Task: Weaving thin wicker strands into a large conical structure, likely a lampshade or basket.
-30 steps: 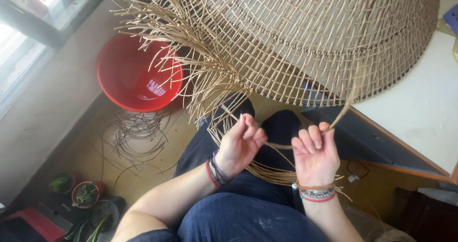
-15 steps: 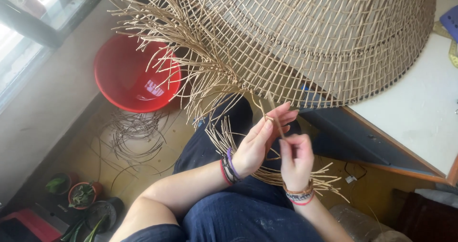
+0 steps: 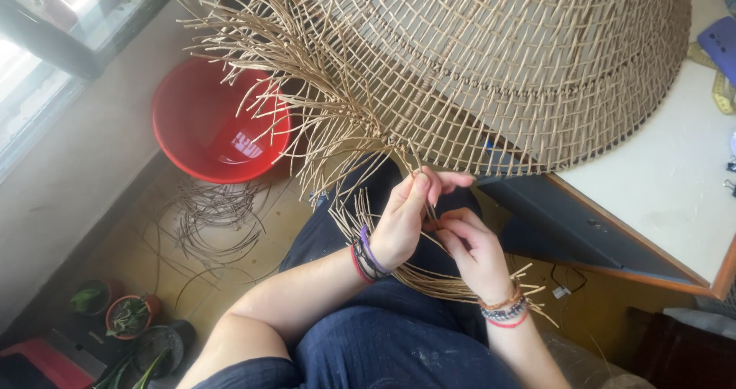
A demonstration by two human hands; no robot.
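Note:
A large open-weave wicker basket [image 3: 491, 59] lies upside down on a white table [image 3: 667, 197], its rim hanging over my lap with many loose straw-coloured strands [image 3: 307, 105] sticking out. My left hand [image 3: 406, 220] pinches a strand just under the rim, fingers closed around it. My right hand [image 3: 471, 247] sits close beside it, thumb and fingers closed on the same bunch of loose strands [image 3: 429, 278] that trail across my lap. Both wrists wear bead and cord bracelets.
A red plastic basin [image 3: 218, 124] stands on the floor at the left, with coils of thin cane [image 3: 218, 220] next to it. Small potted plants [image 3: 126, 316] sit at the lower left. A window ledge runs along the left. Dark trousers cover my lap.
My hands have come together from apart and risen toward the basket rim. The left hand has moved right and now pinches a strand at the edge; the right hand has closed in beside it.

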